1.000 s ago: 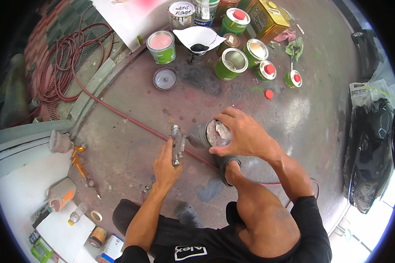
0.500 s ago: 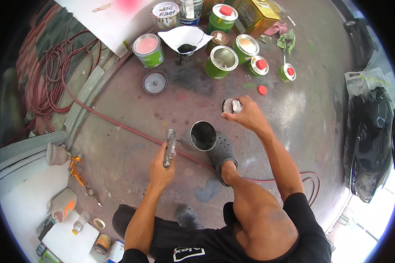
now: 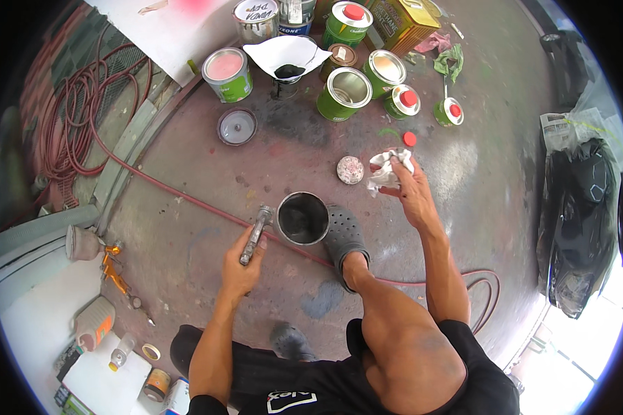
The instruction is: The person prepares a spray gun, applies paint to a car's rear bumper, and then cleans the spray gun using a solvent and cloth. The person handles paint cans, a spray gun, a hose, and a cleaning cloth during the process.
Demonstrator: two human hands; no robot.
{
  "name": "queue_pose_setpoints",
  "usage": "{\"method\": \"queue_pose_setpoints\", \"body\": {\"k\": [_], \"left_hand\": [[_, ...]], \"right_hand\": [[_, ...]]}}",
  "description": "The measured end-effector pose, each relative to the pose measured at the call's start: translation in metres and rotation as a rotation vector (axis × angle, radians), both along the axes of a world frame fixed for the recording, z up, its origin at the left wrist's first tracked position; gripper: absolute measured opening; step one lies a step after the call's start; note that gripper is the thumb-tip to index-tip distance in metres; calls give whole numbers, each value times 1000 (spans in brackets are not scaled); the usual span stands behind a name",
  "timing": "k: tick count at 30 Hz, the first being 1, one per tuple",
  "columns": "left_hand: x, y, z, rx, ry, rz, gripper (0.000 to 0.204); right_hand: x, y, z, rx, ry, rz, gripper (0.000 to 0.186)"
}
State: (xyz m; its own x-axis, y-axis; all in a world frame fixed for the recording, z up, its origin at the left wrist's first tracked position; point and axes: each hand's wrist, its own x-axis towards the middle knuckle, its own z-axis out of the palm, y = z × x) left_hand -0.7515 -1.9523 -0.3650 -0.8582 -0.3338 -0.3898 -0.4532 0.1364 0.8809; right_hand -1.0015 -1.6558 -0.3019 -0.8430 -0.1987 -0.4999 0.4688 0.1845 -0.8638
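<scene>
My left hand (image 3: 243,266) is closed around the metal body of a spray gun (image 3: 257,234). The gun's cup (image 3: 302,218) stands open at the top, dark inside, just left of my grey clog (image 3: 345,238). A crumpled white cloth or paper wipe (image 3: 389,171) is gripped in the fingers of my right hand (image 3: 414,190). On the floor beside the wipe lies a round, speckled pinkish-white lid (image 3: 350,169), apart from my fingers.
Ahead stand several paint cans, among them an open green can (image 3: 344,95) and one holding a white paper funnel (image 3: 287,59). A red hose (image 3: 187,198) crosses the floor. Another spray gun (image 3: 115,273) is at left; black plastic-wrapped parts (image 3: 580,214) stand at right.
My right hand has moved right and away from the lid, which now lies uncovered. The wipe in it is more spread out. The spray gun has shifted slightly left, its cup turned further upward.
</scene>
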Motion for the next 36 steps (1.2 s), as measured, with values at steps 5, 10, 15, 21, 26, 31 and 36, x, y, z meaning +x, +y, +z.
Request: {"method": "queue_pose_setpoints", "body": {"k": [5, 10, 15, 21, 26, 31, 36], "left_hand": [[2, -9, 14, 81, -112, -53, 43], [-3, -10, 24, 159, -72, -98, 42], [5, -16, 30, 93, -115, -75, 41], [11, -21, 34, -187, -6, -35, 42], [21, -34, 29, -565, 234, -124, 54], [25, -28, 29, -558, 168, -194, 69], [26, -21, 19, -627, 200, -78, 72]], "right_hand": [[18, -26, 64, -101, 87, 228, 43], [24, -62, 81, -321, 155, 501, 46], [42, -82, 102, 126, 713, 958, 44], [57, -100, 101, 322, 926, 1292, 44], [57, -102, 81, 320, 1074, 1525, 53], [62, -114, 64, 659, 1062, 1985, 46], [61, -120, 49, 586, 799, 1851, 39]]}}
